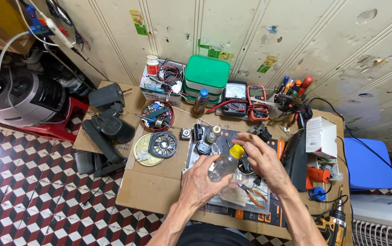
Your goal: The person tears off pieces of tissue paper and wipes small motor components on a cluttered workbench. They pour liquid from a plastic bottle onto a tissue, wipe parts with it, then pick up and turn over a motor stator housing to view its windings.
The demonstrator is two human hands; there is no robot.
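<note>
My left hand (201, 181) grips the body of a small clear plastic bottle (222, 166) with a yellow cap (237, 151), held tilted above the work mat. My right hand (260, 157) sits at the cap end, fingers spread around the yellow cap and touching it. Below the hands lie orange-handled pliers (253, 193) and a clear plastic bag. Small black parts (199, 132) and a little glass bottle (213, 134) lie just beyond the bottle.
A cardboard-topped low table (150, 191) holds a black motor unit (111, 130), a round tin of parts (157, 115), green-lidded boxes (206, 73), two multimeters (245, 98), screwdrivers (291, 89), a white box (321, 135). A blue stool (367, 161) and cordless drill (332, 225) stand at right.
</note>
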